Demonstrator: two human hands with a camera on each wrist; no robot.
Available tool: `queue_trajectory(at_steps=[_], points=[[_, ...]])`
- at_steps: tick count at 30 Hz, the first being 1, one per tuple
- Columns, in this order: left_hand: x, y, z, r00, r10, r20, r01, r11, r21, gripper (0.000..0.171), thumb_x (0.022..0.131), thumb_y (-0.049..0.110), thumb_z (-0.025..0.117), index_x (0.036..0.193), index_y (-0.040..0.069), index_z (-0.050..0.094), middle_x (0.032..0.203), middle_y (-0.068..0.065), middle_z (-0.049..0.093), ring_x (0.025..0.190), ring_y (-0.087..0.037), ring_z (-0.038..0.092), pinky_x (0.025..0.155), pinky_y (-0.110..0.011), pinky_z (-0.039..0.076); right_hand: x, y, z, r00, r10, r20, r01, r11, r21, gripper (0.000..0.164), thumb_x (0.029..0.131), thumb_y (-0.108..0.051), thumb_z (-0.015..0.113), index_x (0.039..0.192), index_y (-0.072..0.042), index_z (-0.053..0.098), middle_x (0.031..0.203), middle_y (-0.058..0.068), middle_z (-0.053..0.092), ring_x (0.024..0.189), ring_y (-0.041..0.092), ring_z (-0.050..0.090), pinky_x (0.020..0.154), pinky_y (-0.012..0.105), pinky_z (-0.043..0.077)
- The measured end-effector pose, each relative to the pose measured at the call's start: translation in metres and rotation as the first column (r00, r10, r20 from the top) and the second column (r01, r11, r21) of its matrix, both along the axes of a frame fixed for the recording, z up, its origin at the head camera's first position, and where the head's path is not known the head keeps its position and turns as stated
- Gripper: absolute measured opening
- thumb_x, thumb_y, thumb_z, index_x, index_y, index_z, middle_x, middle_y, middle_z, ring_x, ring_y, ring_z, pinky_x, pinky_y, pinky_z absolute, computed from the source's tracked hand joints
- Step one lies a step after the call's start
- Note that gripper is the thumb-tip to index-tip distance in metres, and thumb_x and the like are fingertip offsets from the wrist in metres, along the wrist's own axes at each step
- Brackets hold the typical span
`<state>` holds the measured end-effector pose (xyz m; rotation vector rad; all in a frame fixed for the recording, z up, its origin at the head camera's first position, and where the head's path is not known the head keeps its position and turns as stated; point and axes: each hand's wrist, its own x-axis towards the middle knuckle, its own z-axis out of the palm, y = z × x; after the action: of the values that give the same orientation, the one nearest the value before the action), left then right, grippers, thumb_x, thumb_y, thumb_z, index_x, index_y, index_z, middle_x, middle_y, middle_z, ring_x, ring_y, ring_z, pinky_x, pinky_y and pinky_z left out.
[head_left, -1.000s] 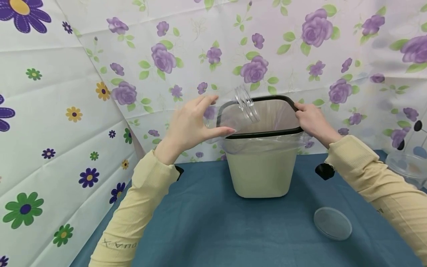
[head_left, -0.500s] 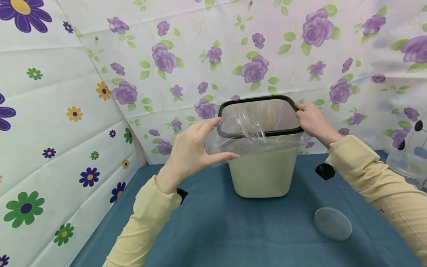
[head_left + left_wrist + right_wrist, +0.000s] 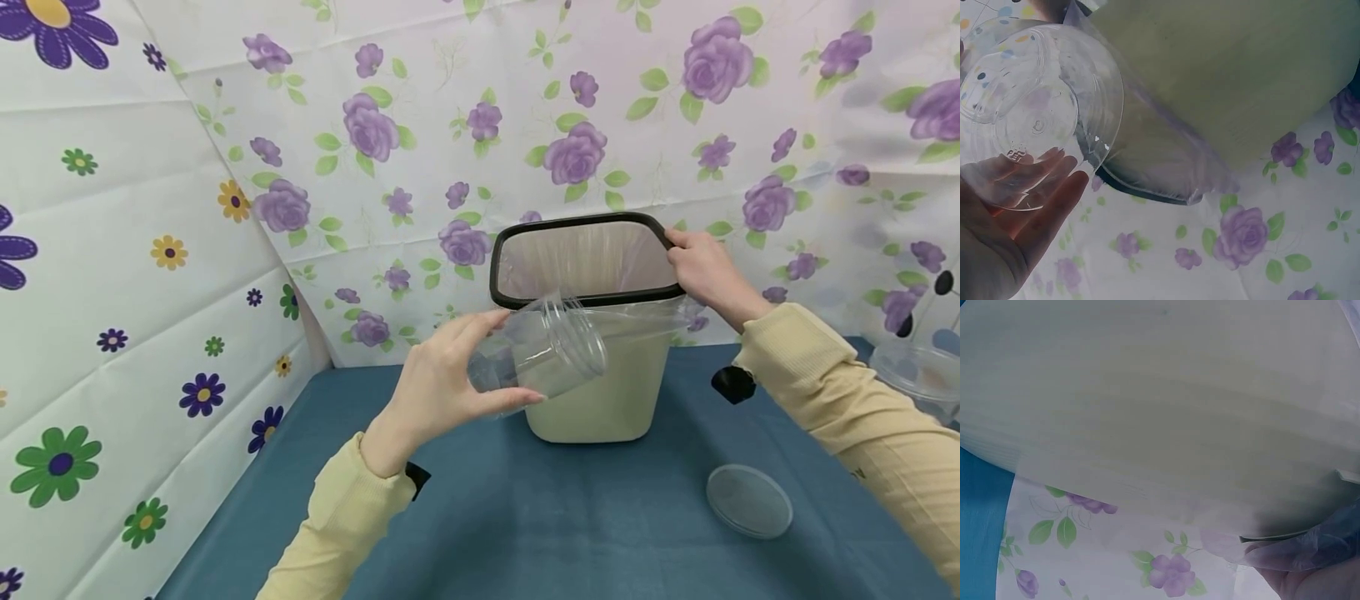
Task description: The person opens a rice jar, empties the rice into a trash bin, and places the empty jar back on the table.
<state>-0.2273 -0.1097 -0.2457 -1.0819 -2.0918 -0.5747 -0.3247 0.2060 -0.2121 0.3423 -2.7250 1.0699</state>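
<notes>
My left hand [image 3: 442, 387] grips a clear plastic jar [image 3: 543, 350], thumb below and fingers above. The jar lies tilted on its side, its ringed mouth toward the right, in front of the bin's near rim. In the left wrist view the see-through jar [image 3: 1041, 112] shows moulded lettering on its base and nothing inside. My right hand [image 3: 708, 271] holds the black rim of a cream trash bin [image 3: 600, 400] at its right side. A clear bag [image 3: 637, 321] lines the bin and folds over the outside. In the right wrist view the bin's wall [image 3: 1147, 412] fills most of the picture.
A round clear lid [image 3: 748, 501] lies flat on the blue tablecloth [image 3: 480, 533] at the front right. At the right edge stands a clear container [image 3: 918, 371]. Flower-printed sheets [image 3: 420, 125] hang behind and to the left.
My left hand has lowered the jar from over the bin's opening to in front of its near rim. The right hand stays on the rim; the bin has not moved.
</notes>
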Motion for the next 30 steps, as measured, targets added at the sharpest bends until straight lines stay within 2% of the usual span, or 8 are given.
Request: queue_trajectory(at_steps=[4, 10, 13, 19, 22, 25, 27, 30], points=[[0.003, 0.002, -0.009, 1.0, -0.006, 0.022, 0.006, 1.0, -0.005, 0.079, 0.06, 0.049, 0.079, 0.121, 0.006, 0.054, 0.111, -0.006, 0.057, 0.095, -0.016, 0.055, 0.068, -0.033, 0.048, 0.0, 0.0, 0.0, 1.0, 0.0, 0.003, 0.0, 1.0, 0.0, 0.047, 0.094, -0.009, 0.021, 0.14, 0.005, 0.017, 0.14, 0.028, 0.017, 0.102, 0.04, 0.037, 0.064, 0.042, 0.032], [0.008, 0.006, -0.024, 0.998, -0.01, 0.059, 0.012, 0.999, -0.036, 0.078, 0.063, 0.055, 0.074, 0.121, 0.006, 0.054, 0.112, -0.005, 0.056, 0.099, -0.014, 0.053, 0.071, -0.032, 0.048, 0.0, 0.001, 0.0, 1.0, -0.001, 0.004, 0.001, 1.0, -0.004, 0.047, 0.095, -0.01, 0.021, 0.14, 0.005, 0.017, 0.14, 0.028, 0.017, 0.092, 0.038, 0.04, 0.059, 0.039, 0.031], [0.009, 0.009, -0.036, 0.994, -0.02, 0.109, 0.026, 0.998, -0.05, 0.077, 0.065, 0.056, 0.072, 0.121, 0.007, 0.053, 0.112, -0.004, 0.057, 0.1, -0.013, 0.053, 0.072, -0.031, 0.047, 0.0, 0.001, -0.001, 1.0, 0.0, 0.006, 0.0, 1.0, -0.004, 0.047, 0.095, -0.01, 0.021, 0.14, 0.005, 0.017, 0.14, 0.027, 0.017, 0.097, 0.039, 0.04, 0.062, 0.04, 0.032], [0.008, 0.016, -0.059, 0.976, -0.016, 0.217, 0.035, 0.996, -0.086, 0.075, 0.067, 0.055, 0.071, 0.121, 0.007, 0.053, 0.111, -0.003, 0.056, 0.096, -0.013, 0.054, 0.07, -0.03, 0.048, 0.0, 0.001, -0.001, 1.0, 0.003, 0.007, -0.003, 1.0, -0.007, 0.047, 0.095, -0.008, 0.021, 0.14, 0.006, 0.016, 0.14, 0.028, 0.016, 0.117, 0.039, 0.03, 0.077, 0.046, 0.03], [0.007, 0.02, -0.068, 0.966, -0.005, 0.257, 0.032, 0.994, -0.101, 0.074, 0.068, 0.055, 0.071, 0.121, 0.007, 0.052, 0.111, -0.002, 0.056, 0.095, -0.013, 0.054, 0.07, -0.03, 0.047, 0.0, 0.0, -0.001, 1.0, 0.006, 0.012, -0.006, 1.0, -0.013, 0.047, 0.095, -0.008, 0.021, 0.14, 0.005, 0.016, 0.141, 0.028, 0.016, 0.116, 0.039, 0.031, 0.074, 0.045, 0.032], [0.006, 0.024, -0.076, 0.952, -0.004, 0.307, 0.041, 0.992, -0.116, 0.075, 0.068, 0.055, 0.07, 0.123, 0.008, 0.051, 0.113, -0.001, 0.055, 0.097, -0.013, 0.053, 0.072, -0.03, 0.047, 0.001, 0.0, -0.001, 1.0, 0.013, 0.021, -0.013, 1.0, -0.013, 0.047, 0.096, -0.01, 0.02, 0.14, 0.005, 0.016, 0.141, 0.027, 0.015, 0.111, 0.038, 0.033, 0.066, 0.042, 0.032], [0.004, 0.027, -0.08, 0.944, 0.001, 0.329, 0.045, 0.99, -0.134, 0.076, 0.068, 0.057, 0.069, 0.124, 0.008, 0.051, 0.115, -0.001, 0.055, 0.099, -0.013, 0.052, 0.075, -0.029, 0.046, 0.002, 0.0, -0.001, 1.0, 0.013, 0.019, -0.013, 1.0, -0.004, 0.046, 0.096, -0.01, 0.02, 0.14, 0.005, 0.016, 0.141, 0.027, 0.016, 0.097, 0.037, 0.04, 0.058, 0.039, 0.032], [0.003, 0.031, -0.086, 0.913, 0.021, 0.408, 0.045, 0.988, -0.151, 0.078, 0.069, 0.06, 0.066, 0.126, 0.009, 0.05, 0.117, 0.001, 0.053, 0.101, -0.013, 0.049, 0.078, -0.03, 0.044, 0.001, 0.0, 0.0, 1.0, 0.006, 0.003, -0.006, 1.0, 0.013, 0.046, 0.096, -0.01, 0.02, 0.14, 0.006, 0.017, 0.14, 0.028, 0.017, 0.07, 0.032, 0.039, 0.055, 0.036, 0.032]])
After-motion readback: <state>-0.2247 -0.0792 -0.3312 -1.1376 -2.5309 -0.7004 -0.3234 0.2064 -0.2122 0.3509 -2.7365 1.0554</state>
